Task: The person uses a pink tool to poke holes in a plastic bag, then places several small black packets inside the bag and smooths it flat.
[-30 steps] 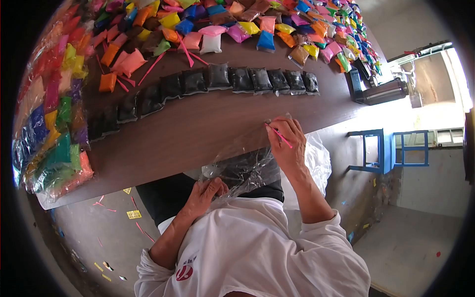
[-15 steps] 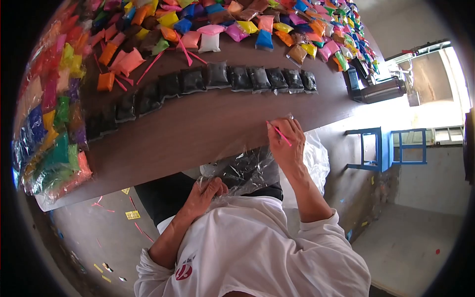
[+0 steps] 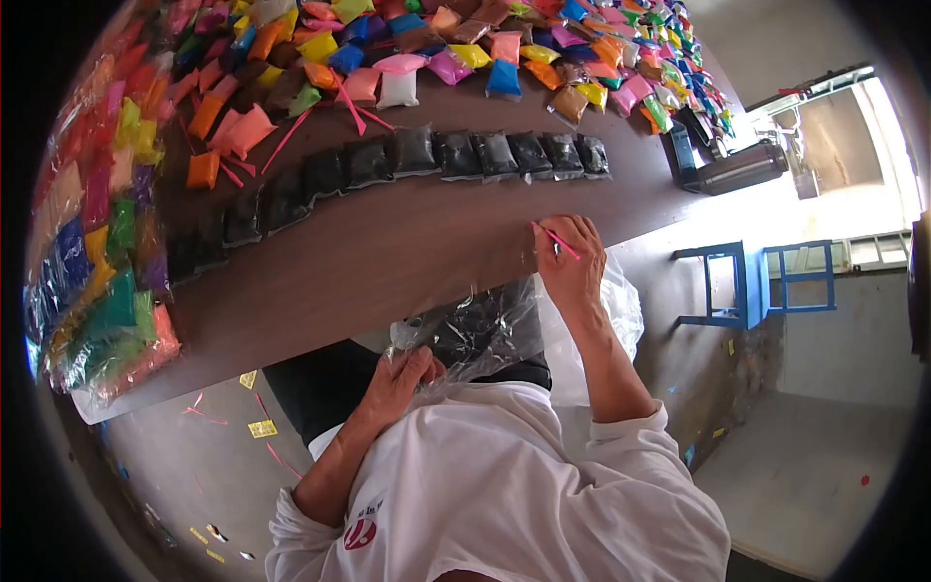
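My left hand (image 3: 405,376) is closed on the near left edge of a clear plastic bag (image 3: 485,339) over my lap. Black packets (image 3: 465,320) show through the film. My right hand (image 3: 574,262), at the table's front edge, has its fingers curled round a thin pink plastic stick (image 3: 561,242), which lies slantwise across them. The bag's far right side reaches up toward this hand. Beyond the hands, a curved row of flat black packets (image 3: 369,162) lies on the brown table (image 3: 388,242).
A heap of small coloured packets (image 3: 446,63) covers the table's far side. Filled clear bags (image 3: 116,281) stand at the left. Pink sticks (image 3: 286,141) lie near the heap. A metal flask (image 3: 742,170) is at the right end, a blue chair (image 3: 752,281) beyond. White plastic (image 3: 616,310) hangs beside my right arm.
My right hand has shifted slightly to the right and away from me, still with the pink stick. My left hand stays at the bag's edge. The whole view has shifted slightly.
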